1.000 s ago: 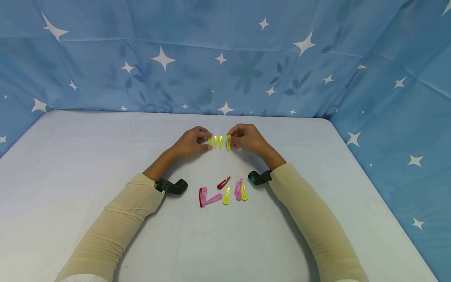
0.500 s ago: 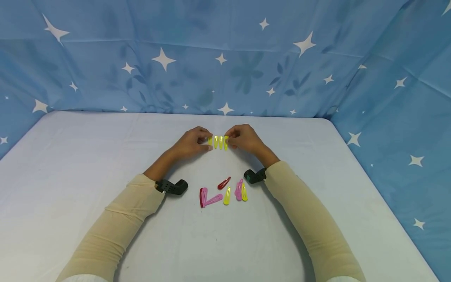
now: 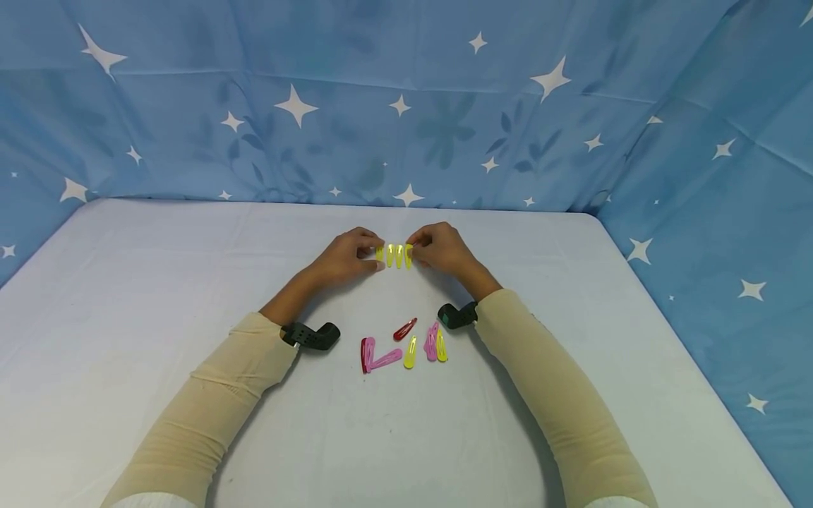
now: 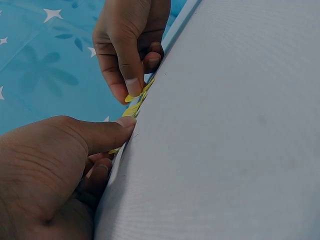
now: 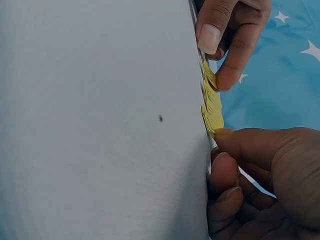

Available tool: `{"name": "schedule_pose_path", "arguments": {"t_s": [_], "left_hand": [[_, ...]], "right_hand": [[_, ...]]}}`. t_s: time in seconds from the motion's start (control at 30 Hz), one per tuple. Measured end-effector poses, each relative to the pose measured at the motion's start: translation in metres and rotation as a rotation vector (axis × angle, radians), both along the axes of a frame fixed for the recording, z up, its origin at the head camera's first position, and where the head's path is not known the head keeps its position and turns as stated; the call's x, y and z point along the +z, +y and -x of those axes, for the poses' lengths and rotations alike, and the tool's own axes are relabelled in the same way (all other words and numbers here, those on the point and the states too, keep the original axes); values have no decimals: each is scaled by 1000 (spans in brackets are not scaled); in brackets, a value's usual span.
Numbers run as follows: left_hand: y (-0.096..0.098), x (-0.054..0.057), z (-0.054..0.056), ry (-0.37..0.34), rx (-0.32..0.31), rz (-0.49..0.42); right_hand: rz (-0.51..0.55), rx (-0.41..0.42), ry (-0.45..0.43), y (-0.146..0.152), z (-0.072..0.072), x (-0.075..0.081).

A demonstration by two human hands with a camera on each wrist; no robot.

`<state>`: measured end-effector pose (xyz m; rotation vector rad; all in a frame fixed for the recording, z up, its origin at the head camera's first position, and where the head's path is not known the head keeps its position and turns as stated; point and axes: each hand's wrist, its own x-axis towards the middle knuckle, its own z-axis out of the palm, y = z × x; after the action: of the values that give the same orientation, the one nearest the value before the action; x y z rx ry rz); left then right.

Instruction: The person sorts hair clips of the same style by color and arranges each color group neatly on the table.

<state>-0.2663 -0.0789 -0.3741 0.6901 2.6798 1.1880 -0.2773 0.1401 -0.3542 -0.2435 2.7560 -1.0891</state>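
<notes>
Several yellow snap hair clips [image 3: 390, 255] stand side by side in a row near the far edge of the table. My left hand [image 3: 346, 257] holds the leftmost yellow clip [image 3: 379, 253] between thumb and fingers, partly covering it. At the row's right end, my right hand [image 3: 441, 250] pinches another yellow clip [image 3: 408, 256] by its side. The wrist views show both hands close together, with the yellow clips [image 5: 212, 100] between them, seen nearly edge-on.
Nearer the person lie loose clips: a dark red one [image 3: 404, 329], a pink one [image 3: 386, 358], a yellow one [image 3: 410, 353], a red and pink pair [image 3: 365, 355], and a pink and yellow cluster [image 3: 431, 342]. A blue star-patterned cloth [image 3: 356, 155] hangs behind the white table [image 3: 190, 247].
My right hand has moved left with its yellow clip, closing the gap to the row, and that clip now stands straighter. My left hand has stayed in place.
</notes>
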Motion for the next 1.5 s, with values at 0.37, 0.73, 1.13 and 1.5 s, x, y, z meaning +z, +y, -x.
{"name": "schedule_pose_path", "arguments": {"t_s": [0.37, 0.73, 1.13, 1.5], "left_hand": [[1, 1, 1, -6, 9, -5], [1, -1, -1, -13, 10, 8], [-1, -1, 0, -18, 14, 9], [0, 0, 0, 22, -8, 15]], "right_hand": [[20, -19, -5, 3, -2, 2], [50, 15, -5, 12, -7, -2], [130, 210, -48, 20, -26, 4], [163, 305, -28, 31, -49, 9]]}}
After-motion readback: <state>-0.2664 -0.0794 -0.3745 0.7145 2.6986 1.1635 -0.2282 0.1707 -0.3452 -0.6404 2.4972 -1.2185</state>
